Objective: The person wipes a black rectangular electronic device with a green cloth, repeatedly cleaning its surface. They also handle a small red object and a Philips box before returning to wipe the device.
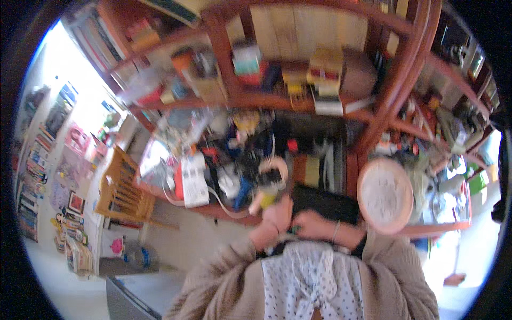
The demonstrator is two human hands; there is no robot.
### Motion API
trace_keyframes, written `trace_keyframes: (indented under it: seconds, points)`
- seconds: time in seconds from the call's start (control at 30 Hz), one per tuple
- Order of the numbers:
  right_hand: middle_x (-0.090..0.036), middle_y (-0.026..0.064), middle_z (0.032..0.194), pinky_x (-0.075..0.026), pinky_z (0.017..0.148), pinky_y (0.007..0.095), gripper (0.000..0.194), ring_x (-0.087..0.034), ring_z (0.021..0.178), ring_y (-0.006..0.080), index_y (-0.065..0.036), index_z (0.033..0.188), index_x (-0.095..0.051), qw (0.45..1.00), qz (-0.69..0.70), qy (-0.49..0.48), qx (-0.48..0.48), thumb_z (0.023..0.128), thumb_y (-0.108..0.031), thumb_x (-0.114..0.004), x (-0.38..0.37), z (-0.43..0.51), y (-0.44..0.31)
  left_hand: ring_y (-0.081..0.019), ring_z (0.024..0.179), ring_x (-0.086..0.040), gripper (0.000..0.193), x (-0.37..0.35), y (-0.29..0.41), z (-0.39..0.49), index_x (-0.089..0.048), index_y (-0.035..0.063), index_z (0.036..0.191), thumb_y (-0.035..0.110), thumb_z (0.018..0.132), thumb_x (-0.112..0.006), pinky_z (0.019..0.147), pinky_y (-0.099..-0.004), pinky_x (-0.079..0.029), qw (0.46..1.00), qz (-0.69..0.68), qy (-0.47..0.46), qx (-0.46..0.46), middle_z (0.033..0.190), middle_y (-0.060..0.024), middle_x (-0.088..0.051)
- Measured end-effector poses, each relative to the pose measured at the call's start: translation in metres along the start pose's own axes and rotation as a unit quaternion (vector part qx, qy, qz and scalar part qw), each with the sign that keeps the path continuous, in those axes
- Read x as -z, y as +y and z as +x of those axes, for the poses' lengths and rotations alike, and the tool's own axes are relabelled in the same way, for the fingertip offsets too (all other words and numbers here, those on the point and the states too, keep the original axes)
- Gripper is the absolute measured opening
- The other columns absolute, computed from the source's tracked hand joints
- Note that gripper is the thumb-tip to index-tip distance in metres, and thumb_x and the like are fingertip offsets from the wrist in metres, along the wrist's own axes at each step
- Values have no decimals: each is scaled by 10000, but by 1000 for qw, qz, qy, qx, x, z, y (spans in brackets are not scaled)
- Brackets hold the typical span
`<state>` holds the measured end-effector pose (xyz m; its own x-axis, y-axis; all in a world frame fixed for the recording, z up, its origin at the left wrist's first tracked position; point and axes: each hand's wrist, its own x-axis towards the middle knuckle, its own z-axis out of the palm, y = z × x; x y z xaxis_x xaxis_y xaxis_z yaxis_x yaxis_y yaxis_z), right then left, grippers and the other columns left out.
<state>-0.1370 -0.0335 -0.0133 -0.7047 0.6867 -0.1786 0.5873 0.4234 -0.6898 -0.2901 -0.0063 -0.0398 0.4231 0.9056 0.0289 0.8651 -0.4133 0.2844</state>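
Both of my hands are close together in front of my chest, at the near edge of a cluttered reddish-brown wooden desk. My left hand (279,214) lies beside a yellow-green item (267,199) and a pale cylindrical item; blur hides whether it grips either. My right hand (310,225) has curled fingers near a small dark green thing, and a thin bracelet circles that wrist. Black material (328,204) lies just beyond it. A pale pink ring-shaped object (285,170) stands past my left hand. A white printed paper (195,180) hangs over the desk's front edge.
A round pinkish dish-like object (385,196) is at the right, near my right sleeve. Wooden shelves (248,100) with boxes and books rise behind the desk. A slatted wooden chair (124,186) stands left. A grey-topped surface (148,290) is at lower left, near a large plastic bottle (140,256).
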Motion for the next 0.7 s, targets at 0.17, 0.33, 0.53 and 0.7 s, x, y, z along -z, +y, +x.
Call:
trace_keyframes:
  seconds: [0.17, 0.33, 0.53, 0.7]
  points:
    - [-630, 152, 841, -468, 728, 398, 250, -595, 815, 309, -58, 835, -667, 998, 16, -32, 47, 607, -84, -570, 9, -20, 15, -374, 594, -594, 283, 8, 1, -1, -456, 60, 1043, 292, 916, -354, 529, -482, -469, 995, -74, -17, 59, 650, -186, -603]
    - [-621, 165, 744, -477, 663, 428, 236, -597, 718, 342, -80, 787, -674, 994, -53, -90, -23, 577, -105, -570, 39, -50, 7, -394, 645, -587, 329, 22, 6, -3, -475, 38, 1090, 291, 913, -361, 580, -493, -461, 993, -94, -37, 63, 697, -217, -601]
    - [-606, 186, 836, -479, 706, 422, 234, -586, 791, 337, -68, 852, -643, 982, -132, 88, -104, 653, -151, -552, 69, -53, 4, -400, 682, -585, 355, 25, 9, 0, -455, 28, 1140, 278, 897, -387, 615, -505, -455, 991, -98, -64, 69, 739, -225, -605]
    - [-524, 160, 1079, -476, 820, 387, 393, -509, 992, 309, 30, 1066, -528, 946, -269, 171, -63, 716, -145, -565, 27, -4, 8, -373, 694, -601, 310, 27, 7, 2, -440, 42, 1092, 220, 839, -455, 619, -474, -471, 992, -56, -94, 68, 731, -198, -613]
